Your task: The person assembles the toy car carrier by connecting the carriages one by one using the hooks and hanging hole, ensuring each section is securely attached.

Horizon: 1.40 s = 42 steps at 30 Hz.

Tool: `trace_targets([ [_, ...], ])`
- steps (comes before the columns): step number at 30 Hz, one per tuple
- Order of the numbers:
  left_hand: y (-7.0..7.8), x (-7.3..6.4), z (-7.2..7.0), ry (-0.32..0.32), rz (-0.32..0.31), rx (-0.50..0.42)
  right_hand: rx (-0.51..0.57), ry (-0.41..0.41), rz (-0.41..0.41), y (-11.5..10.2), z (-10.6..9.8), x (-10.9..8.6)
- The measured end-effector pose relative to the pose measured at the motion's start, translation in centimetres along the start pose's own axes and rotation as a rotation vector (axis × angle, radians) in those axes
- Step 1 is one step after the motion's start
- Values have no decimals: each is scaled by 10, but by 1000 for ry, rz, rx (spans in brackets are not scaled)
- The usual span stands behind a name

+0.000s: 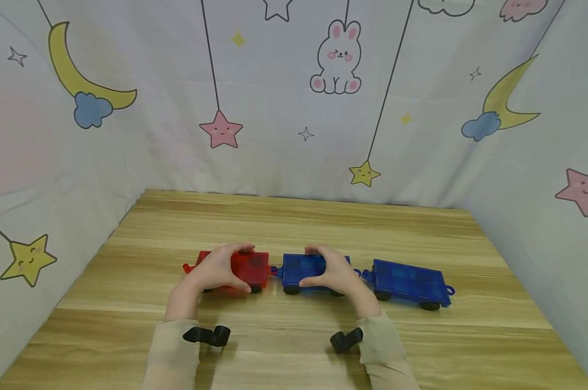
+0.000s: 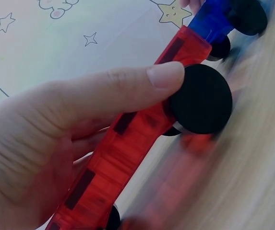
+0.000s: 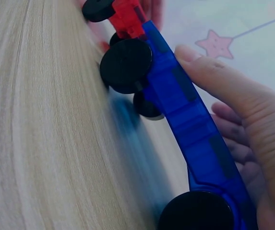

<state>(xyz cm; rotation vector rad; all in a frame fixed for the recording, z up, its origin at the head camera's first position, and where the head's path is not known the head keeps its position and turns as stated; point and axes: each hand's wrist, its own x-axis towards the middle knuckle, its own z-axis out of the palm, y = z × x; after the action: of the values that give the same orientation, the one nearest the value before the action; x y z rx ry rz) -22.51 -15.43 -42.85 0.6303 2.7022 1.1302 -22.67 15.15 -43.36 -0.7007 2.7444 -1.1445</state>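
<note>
In the head view, my left hand (image 1: 211, 269) grips a translucent red toy train car (image 1: 259, 265) from above, thumb along the near side and fingers over the far side. Its thumb (image 2: 166, 75) lies right beside a black wheel (image 2: 202, 99) in the left wrist view. My right hand (image 1: 340, 274) holds the middle blue toy train car (image 1: 294, 268) in the same way, thumb tip at its upper near edge. The red car's right-hand coupling meets the blue car's left-hand hook (image 1: 275, 272). Both cars stand over the wooden table, wheels down.
A second blue train car (image 1: 411, 284) stands at the right, slightly angled, its front hook (image 1: 367, 274) right at the middle car's rear ring. The wood-grain table (image 1: 284, 346) is walled by a patterned white cloth (image 1: 284, 168) at the back and sides. Each sleeve carries a black wrist mount (image 1: 208, 336).
</note>
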Motion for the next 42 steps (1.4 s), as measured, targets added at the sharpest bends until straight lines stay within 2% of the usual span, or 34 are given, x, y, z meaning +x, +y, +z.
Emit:
trace_targets([
  [8, 0, 1, -1, -4, -5, 30, -2, -5, -8, -2, -1, -1],
  [33, -2, -1, -7, -30, -24, 35, -49, -7, -45, -7, 3, 0],
  [37, 1, -2, -10, -39, -44, 51, -52, -3, -22, -9, -1, -1],
  [42, 8, -8, -18, -29, -122, 127, -55, -13, 16, -19, -16, -8],
])
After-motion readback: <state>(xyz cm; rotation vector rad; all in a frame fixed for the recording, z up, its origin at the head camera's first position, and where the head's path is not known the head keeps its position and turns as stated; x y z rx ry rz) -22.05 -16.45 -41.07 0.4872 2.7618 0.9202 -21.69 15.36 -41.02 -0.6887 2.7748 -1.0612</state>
